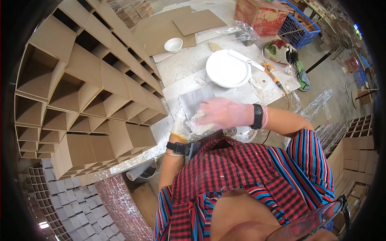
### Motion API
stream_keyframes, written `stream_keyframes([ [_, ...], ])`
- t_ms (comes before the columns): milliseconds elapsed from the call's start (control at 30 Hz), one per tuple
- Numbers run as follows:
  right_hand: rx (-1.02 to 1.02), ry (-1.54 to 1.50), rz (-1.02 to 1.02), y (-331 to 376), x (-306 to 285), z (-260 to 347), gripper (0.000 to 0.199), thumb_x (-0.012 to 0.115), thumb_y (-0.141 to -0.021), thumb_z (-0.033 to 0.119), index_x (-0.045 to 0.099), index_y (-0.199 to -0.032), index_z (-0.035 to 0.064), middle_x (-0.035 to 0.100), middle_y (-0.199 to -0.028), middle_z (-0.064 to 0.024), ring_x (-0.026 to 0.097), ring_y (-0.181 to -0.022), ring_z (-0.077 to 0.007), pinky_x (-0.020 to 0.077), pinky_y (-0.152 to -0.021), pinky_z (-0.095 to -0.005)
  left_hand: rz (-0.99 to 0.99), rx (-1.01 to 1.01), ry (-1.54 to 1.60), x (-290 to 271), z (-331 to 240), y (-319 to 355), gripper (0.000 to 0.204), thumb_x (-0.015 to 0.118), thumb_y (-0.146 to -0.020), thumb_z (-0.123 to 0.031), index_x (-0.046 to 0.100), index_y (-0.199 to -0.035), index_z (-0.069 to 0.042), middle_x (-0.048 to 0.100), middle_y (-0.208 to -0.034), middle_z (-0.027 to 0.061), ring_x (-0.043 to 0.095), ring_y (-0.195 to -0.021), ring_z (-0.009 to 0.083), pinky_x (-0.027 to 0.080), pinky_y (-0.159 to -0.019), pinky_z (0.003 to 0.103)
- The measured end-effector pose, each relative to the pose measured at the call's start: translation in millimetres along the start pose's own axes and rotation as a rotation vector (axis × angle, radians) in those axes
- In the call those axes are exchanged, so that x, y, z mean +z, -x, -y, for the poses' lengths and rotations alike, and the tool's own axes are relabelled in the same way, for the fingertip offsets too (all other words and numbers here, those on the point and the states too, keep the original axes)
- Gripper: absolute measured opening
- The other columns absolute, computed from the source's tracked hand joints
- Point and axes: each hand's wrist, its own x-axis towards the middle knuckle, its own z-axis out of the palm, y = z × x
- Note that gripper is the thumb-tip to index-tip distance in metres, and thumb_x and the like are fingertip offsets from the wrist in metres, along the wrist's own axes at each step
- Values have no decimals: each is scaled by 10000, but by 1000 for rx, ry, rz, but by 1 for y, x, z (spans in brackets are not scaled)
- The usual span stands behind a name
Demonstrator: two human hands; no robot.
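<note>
My left hand (180,127) wears a white knitted glove with a yellow cuff. It is at the near left edge of a grey, box-like rectangular piece (194,99), apparently closed on it, though most of its fingers are hidden. Over the piece's near side is my right hand (226,113) in a pink glove, smeared by motion. Its fingers look curled against something whitish that I cannot make out. Just beyond lies a round white tub (227,71) with a smooth white surface, and a white flat-handled tool (246,60) rests across its rim.
Stacked open cardboard boxes (86,96) rise along the left. A small white bowl (173,45) sits by cardboard sheets (199,22). An orange corded tool (273,75) lies right of the tub. Farther back are a red box (261,18), a blue crate (299,30) and a fan (341,38).
</note>
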Motion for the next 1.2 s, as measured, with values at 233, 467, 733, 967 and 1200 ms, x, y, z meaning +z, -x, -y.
stream_keyframes([
  [233, 357, 45, -326, -2, -7, -61, 472, 678, -760, 107, 603, -1218, 194, 578, -1046, -140, 580, -974, -326, 487, -827, -393, 44, 116, -59, -1, 13, -14, 701, 255, -980, -574, 383, -1404, -31, 477, -1356, 207, 518, -1188, 355, 481, -955, 490],
  [467, 12, 61, -109, -8, 8, -11, 463, 686, -769, 177, 586, -1222, 175, 557, -1122, -180, 582, -1023, -342, 494, -879, -409, 74, 97, -65, -1, 15, -20, 690, 260, -984, -563, 387, -1401, -29, 484, -1348, 209, 525, -1181, 356, 484, -951, 487],
  [733, 206, -105, -416, 23, 7, -35, 525, 714, -711, 92, 588, -1216, 166, 559, -1030, -155, 578, -966, -340, 491, -817, -425, 142, 120, -33, -19, 14, -29, 677, 265, -988, -550, 392, -1396, -26, 492, -1339, 212, 531, -1172, 356, 488, -947, 485],
  [967, 193, 145, -291, 27, 17, -47, 493, 721, -701, 107, 598, -1177, 140, 553, -977, -125, 567, -945, -335, 481, -830, -427, 158, 55, 104, 17, 9, -9, 574, 331, -1006, -446, 429, -1366, -11, 541, -1296, 178, 576, -1123, 311, 507, -931, 420],
  [1200, 627, -252, -556, 34, -20, -74, 501, 668, -797, 91, 529, -1274, 38, 524, -1262, -216, 489, -1220, -333, 366, -1041, -360, 102, 365, -208, -14, 16, -17, 468, 383, -997, -323, 466, -1337, -12, 545, -1309, 160, 547, -1178, 321, 444, -1013, 456],
])
